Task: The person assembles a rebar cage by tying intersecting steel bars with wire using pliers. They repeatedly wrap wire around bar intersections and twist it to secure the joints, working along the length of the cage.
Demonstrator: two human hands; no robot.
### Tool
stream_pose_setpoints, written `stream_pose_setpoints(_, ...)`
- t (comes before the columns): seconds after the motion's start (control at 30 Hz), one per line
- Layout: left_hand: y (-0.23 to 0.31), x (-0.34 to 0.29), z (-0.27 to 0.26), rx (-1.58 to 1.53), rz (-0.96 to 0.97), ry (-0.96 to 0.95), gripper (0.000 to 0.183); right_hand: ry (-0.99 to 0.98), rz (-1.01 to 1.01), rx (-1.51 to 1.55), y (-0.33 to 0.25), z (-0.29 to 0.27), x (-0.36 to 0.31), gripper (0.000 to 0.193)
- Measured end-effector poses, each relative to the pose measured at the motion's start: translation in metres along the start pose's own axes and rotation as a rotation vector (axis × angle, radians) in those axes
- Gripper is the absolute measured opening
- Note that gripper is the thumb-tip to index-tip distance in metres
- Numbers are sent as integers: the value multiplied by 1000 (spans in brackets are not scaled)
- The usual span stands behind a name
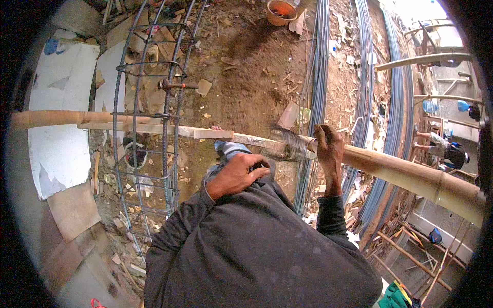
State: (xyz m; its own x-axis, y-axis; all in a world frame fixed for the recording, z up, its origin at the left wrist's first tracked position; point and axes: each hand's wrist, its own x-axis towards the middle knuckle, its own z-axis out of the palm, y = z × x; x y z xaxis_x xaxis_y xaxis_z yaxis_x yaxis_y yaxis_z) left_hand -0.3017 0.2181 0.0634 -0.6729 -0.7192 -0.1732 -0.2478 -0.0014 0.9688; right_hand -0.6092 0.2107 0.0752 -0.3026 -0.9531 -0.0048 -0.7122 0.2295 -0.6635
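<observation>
A bundle of thin dark tie wire (294,145) lies across the wooden beam (246,139) in front of me. Just right of the wire, my right hand (330,149) is raised at the bamboo pole (411,177), its fingers pinched together; anything between them is too small to make out. My left hand (237,174) is curled close to my body, below the beam, with thumb and fingers drawn together. Whatever it may hold is hidden. To the left stands a cage of steel reinforcing bars (172,102), and a hammer (177,85) rests on it.
Long bundles of steel bars (319,61) run along the littered dirt ground on the right. An orange bucket (281,11) stands at the far side. White boards (59,149) lie at left. Another person (452,154) is at far right, near bamboo scaffolding (431,97).
</observation>
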Motion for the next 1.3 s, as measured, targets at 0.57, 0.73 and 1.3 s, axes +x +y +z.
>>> stream_pose_setpoints(0.57,14,-21,-15,-207,71,295,21,-50,360,17,128,95,-95,31)
stream_pose_setpoints(0.73,10,-23,-11,-171,31,303,21,-713,459,-78,106,98,-135,33)
stream_pose_setpoints(1.3,13,-19,10,-200,78,180,22,-212,34,-135,91,95,-79,21)
